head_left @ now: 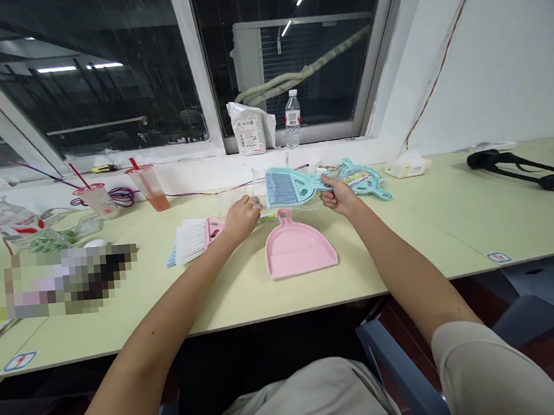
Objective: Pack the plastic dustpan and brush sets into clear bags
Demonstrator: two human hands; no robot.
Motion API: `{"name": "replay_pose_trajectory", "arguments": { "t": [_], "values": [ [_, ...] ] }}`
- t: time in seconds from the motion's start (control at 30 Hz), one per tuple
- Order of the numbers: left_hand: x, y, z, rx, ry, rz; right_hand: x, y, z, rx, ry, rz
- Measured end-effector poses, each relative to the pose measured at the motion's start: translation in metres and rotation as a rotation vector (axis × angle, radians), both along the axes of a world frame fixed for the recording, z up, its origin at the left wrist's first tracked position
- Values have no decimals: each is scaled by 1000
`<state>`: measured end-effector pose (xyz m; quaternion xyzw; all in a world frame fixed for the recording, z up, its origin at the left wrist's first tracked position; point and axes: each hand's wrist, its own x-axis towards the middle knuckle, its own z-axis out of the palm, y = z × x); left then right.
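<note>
My right hand (337, 195) is closed around the handle of a teal brush (287, 186), which has grey-blue bristles pointing left. Clear plastic film surrounds this brush. My left hand (243, 218) is closed near the film's left side; what its fingers pinch is too small to make out. A pink dustpan (300, 247) lies on the table between my forearms. Left of it, partly under my left wrist, is a pink brush with white bristles (192, 241), with blue bristles (171, 255) showing beneath. Behind my right hand lies another teal item (371, 184) with a handle.
On the pale table (246, 299) stand two cups with red straws (151, 188) and a large bottle (12, 219) at left. A tissue pack (408, 165) and black headgear (523, 169) lie right. A water bottle (292, 120) stands on the sill.
</note>
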<state>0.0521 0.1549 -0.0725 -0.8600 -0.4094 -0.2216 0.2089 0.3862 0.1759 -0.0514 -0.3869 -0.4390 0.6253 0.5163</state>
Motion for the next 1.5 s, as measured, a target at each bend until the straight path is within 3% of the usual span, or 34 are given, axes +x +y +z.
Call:
{"name": "replay_pose_trajectory", "arguments": {
  "t": [0.13, 0.3, 0.4, 0.47, 0.57, 0.77, 1.03, 1.3, 1.5],
  "values": [
    [-24, -15, 16, -52, -277, -45, 0, -1, 0, 34, 0, 2],
    [-52, -38, 42, -59, -835, -100, -5, -4, -2, 94, -27, -12],
    [-51, -51, 53, -104, -1132, -113, -11, -6, -5, 144, -42, -14],
    [-43, -59, 55, -197, -1219, -170, -16, -8, -7, 165, -46, -9],
    [-29, -65, 51, -385, -1230, -262, -23, -10, -9, 192, -53, 0],
    [-23, -67, 41, -584, -1155, -193, -30, -11, -12, 238, -64, 24],
    [-23, -70, 43, -490, -1175, -319, -30, -13, -11, 244, -50, -15],
    [-23, -69, 37, -552, -1104, -351, -32, -13, -12, 252, -27, -11],
    [-22, -71, 41, -430, -1160, -381, -32, -12, -14, 243, -29, 8]
  ]
}}
